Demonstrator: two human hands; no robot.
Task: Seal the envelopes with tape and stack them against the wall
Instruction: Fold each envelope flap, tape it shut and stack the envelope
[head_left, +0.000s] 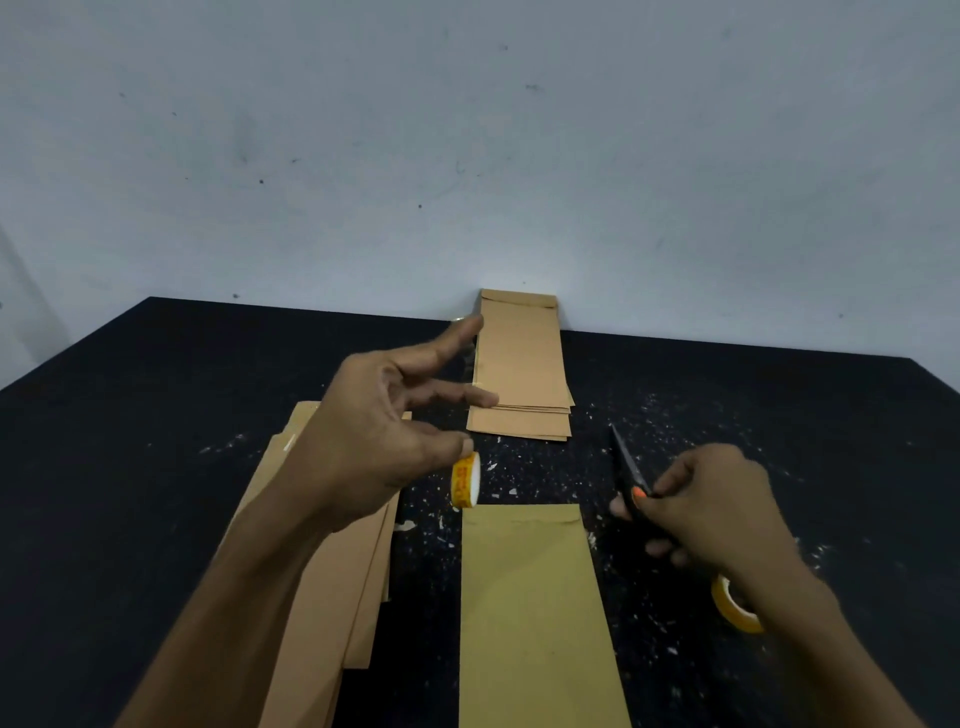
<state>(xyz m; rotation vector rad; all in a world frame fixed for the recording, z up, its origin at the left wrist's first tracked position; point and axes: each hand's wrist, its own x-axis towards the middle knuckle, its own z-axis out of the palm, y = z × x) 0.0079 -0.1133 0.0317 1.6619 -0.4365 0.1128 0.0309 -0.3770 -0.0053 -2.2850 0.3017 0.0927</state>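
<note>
On the left of the black table (156, 395) lies a pile (332, 571) of brown envelopes, spread a bit like a fan. The left hand (384, 431) is above that pile. Its fingers are spread out and a little bent. The thumb tip is right at the top of a small tape roll (465, 487), which stands on its edge. I cannot tell if the thumb really touches it.

In the middle, close to the person, one envelope (535, 613) lies flat by itself. Behind it, a stack (521, 374) of envelopes lies with its far end up against the wall (467, 156).

The right hand (711, 514) holds black scissors (631, 475), fingers curled round the handle. The blades point away. Another tape roll (735, 608) peeks out beside the right wrist.
</note>
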